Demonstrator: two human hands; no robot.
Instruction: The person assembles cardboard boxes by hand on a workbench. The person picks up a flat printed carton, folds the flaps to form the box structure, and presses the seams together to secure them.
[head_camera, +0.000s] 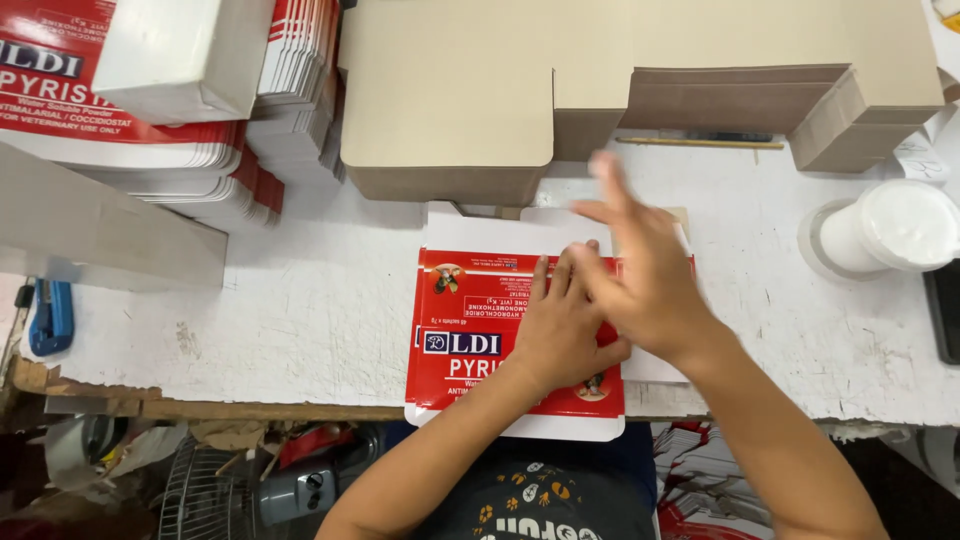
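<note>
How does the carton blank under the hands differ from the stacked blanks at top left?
The flat carton blank lies single at the table's near edge, with the left hand flat on it. The stacked blanks sit piled many deep, untouched, partly under a white box. Both are flat, unfolded, red and white printed card.

Red-and-white printed carton blank (470, 340) on the chipped white tabletop (320, 300); plain brown cardboard flats (450, 100) behind, blue tool (50, 315) at the edge.

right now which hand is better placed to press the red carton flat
Left. The left hand already lies flat, palm down, on the red carton blank near its middle. The right hand crosses above it, fingers raised and blurred, more over the carton's right edge, so it seems less settled for pressing.
</note>
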